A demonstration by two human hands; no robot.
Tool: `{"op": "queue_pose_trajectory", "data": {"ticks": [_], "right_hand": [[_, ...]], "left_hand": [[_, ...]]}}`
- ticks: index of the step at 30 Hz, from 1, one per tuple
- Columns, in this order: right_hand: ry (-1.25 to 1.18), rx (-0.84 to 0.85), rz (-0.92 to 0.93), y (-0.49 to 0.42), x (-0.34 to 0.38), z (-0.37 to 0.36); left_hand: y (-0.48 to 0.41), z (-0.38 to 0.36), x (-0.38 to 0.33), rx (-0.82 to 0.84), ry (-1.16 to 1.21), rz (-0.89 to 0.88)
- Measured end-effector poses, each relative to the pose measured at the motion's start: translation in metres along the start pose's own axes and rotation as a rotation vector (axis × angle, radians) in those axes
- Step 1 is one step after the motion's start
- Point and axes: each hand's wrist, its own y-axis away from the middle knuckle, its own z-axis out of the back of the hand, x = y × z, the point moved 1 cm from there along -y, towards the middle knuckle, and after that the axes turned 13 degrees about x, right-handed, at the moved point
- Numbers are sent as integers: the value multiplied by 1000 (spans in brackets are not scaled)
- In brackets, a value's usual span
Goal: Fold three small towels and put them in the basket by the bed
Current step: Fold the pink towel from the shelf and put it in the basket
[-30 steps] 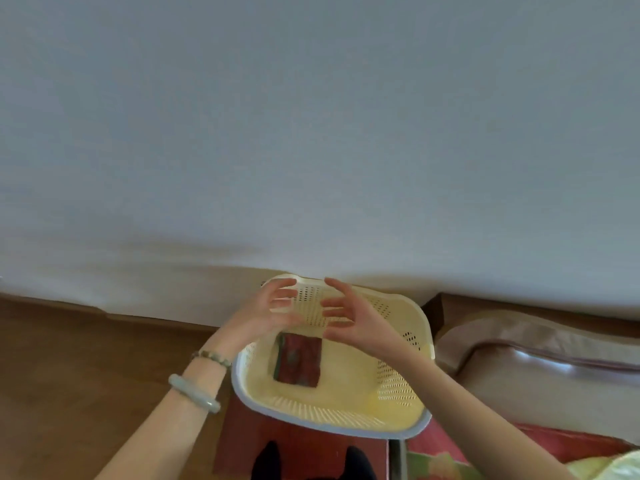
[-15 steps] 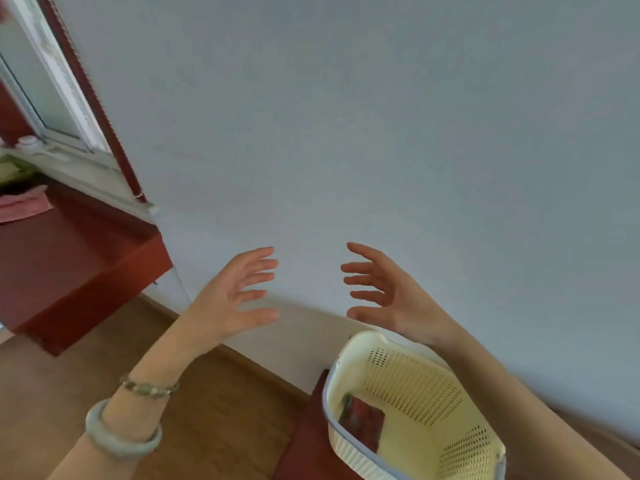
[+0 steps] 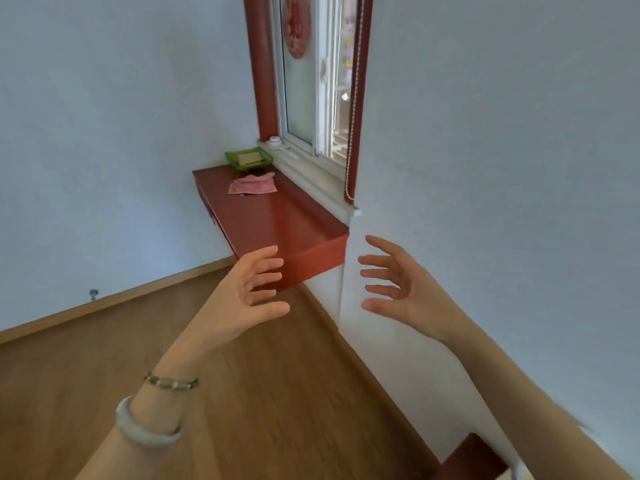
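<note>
A pink towel (image 3: 252, 185) lies crumpled on the red window shelf (image 3: 277, 233), far ahead of both hands. My left hand (image 3: 247, 294) is raised in front of the shelf's near corner, fingers spread, holding nothing. Level with it, to its right, my right hand (image 3: 398, 285) hovers before the white wall, also spread and empty. Only a sliver of the basket's rim (image 3: 517, 474) shows at the bottom right edge, on a red stand (image 3: 471, 459). The dark red towel inside it is out of view.
A green tray (image 3: 247, 156) sits at the shelf's far end below the window (image 3: 311, 81), where a bead cord (image 3: 353, 133) hangs. Wooden floor (image 3: 104, 368) stretches left of my arms, bounded by white walls and a skirting board.
The view has swung left, from the basket to the window shelf. Both empty hands lifted away from the basket and now point at the shelf; the basket has slid out of frame.
</note>
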Motion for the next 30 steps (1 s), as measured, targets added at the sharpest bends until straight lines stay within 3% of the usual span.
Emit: {"op": "queue_pose_trajectory", "data": {"ticks": [13,24,30], "right_hand": [[-21,83,104,-203,43,-145],[-41,95,135,-370,43,-151],[-78,56,183,-485,31,-133]], "left_hand": [[44,218,72,-146,-60,37],[-14,361,128,-339,-91,42],[-88,442,154,-329,-113,47]]}}
